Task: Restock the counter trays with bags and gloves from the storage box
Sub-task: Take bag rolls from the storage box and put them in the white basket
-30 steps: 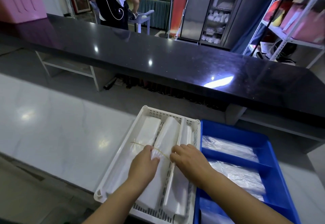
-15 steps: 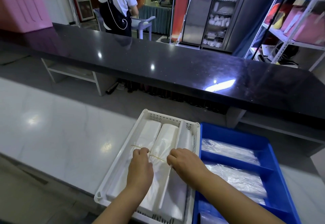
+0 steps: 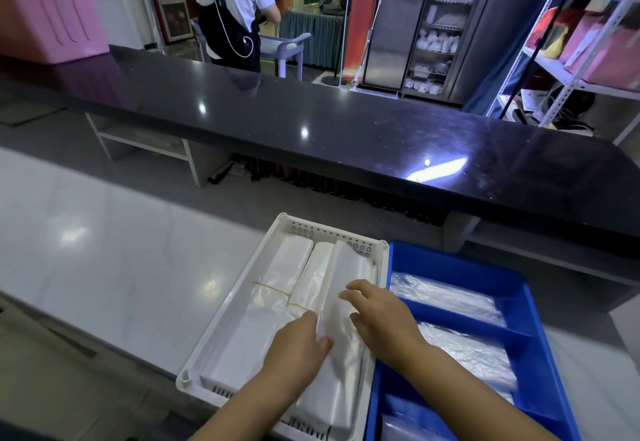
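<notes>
Head view: since 0.5 s ago both hands have left the rubber band (image 3: 277, 291), which now sits snug across 2 stacks of bags (image 3: 280, 267) in the white tray (image 3: 230, 302), lower centre of the frame. The left hand (image 3: 298, 350) lies flat on those stacks, grip wide, holding nothing. The right hand (image 3: 384, 319) has shifted over the 3rd stack (image 3: 349, 267), fingers spread, grip wide too. Just beside it, lower right, the blue tray (image 3: 450, 262) holds clear plastic packs (image 3: 446, 295). Both trays sit on the pale desk (image 3: 104, 267).
</notes>
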{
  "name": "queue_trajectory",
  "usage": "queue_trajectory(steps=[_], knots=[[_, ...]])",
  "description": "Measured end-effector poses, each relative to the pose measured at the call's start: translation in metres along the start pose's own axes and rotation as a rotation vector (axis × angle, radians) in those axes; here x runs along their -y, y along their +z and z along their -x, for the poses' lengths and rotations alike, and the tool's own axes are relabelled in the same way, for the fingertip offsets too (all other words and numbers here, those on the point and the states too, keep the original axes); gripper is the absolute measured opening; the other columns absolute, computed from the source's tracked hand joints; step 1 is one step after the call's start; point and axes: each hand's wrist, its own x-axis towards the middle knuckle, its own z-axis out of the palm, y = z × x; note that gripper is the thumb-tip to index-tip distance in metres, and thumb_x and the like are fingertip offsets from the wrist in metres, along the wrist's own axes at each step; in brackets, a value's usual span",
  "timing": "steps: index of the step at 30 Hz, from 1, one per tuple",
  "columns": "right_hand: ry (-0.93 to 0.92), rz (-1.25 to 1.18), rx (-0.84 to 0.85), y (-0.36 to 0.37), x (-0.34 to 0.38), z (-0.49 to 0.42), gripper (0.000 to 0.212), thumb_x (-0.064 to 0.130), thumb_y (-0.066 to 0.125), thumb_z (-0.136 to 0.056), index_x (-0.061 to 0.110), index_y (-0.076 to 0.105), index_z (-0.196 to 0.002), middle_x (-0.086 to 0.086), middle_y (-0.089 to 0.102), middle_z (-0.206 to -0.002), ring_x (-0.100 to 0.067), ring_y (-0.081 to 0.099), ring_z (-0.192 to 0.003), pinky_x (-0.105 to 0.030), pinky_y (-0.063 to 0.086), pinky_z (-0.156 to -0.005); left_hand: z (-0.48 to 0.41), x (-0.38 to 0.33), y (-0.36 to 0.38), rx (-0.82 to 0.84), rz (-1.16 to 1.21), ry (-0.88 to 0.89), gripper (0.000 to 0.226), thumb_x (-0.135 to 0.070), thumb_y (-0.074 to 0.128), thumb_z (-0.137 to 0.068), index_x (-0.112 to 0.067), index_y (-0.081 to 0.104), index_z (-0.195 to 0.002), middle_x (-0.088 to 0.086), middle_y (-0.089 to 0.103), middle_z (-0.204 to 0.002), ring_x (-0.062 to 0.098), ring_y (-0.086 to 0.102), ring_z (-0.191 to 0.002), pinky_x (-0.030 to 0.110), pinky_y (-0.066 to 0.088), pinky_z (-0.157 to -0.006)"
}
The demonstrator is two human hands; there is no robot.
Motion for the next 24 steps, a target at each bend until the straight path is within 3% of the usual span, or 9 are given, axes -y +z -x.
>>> queue_trajectory(steps=[6,11,18,24], knots=[[0.093,-0.124,-0.077,-0.001,-0.017,0.006,0.031,0.006,0.060,-0.082,0.018,0.063,-0.110,0.005,0.064,-0.111,-0.018,0.064,-0.084,-0.027,0.052,-0.061,0.004,-0.013,0.020,0.011,-0.007,-0.036,0.048,-0.014,0.049,-0.084,-0.018,0.034,-0.130,0.003,0.062,-0.101,0.021,0.060,-0.092,0.028,0.047,-0.067],[0.089,-0.188,-0.120,-0.001,-0.012,0.000,0.026,0.007,0.055,-0.085,0.017,0.064,-0.108,0.005,0.065,-0.108,-0.015,0.064,-0.085,-0.025,0.052,-0.066,0.004,-0.008,0.009,-0.124,0.066,-0.024,0.033,-0.008,0.044,-0.084,-0.023,0.045,-0.113,-0.008,0.057,-0.075,0.013,0.057,-0.069,0.025,0.045,-0.054],[0.086,-0.245,-0.107,0.007,0.000,-0.011,0.023,0.011,0.054,-0.088,0.020,0.064,-0.107,0.009,0.063,-0.107,-0.011,0.062,-0.085,-0.025,0.053,-0.064,-0.005,0.033,-0.055,-0.195,0.107,-0.146,0.027,-0.013,0.054,-0.072,-0.021,0.054,-0.098,0.002,0.064,-0.084,0.019,0.062,-0.071,0.032,0.051,-0.061],[0.087,-0.253,-0.039,0.012,0.013,-0.021,0.026,0.014,0.051,-0.090,0.022,0.061,-0.112,0.010,0.061,-0.112,-0.009,0.059,-0.093,-0.018,0.044,-0.072,-0.015,0.051,-0.068,-0.088,-0.002,-0.161,0.038,-0.016,0.059,-0.072,-0.020,0.051,-0.109,-0.002,0.058,-0.087,0.020,0.058,-0.079,0.026,0.041,-0.056]])
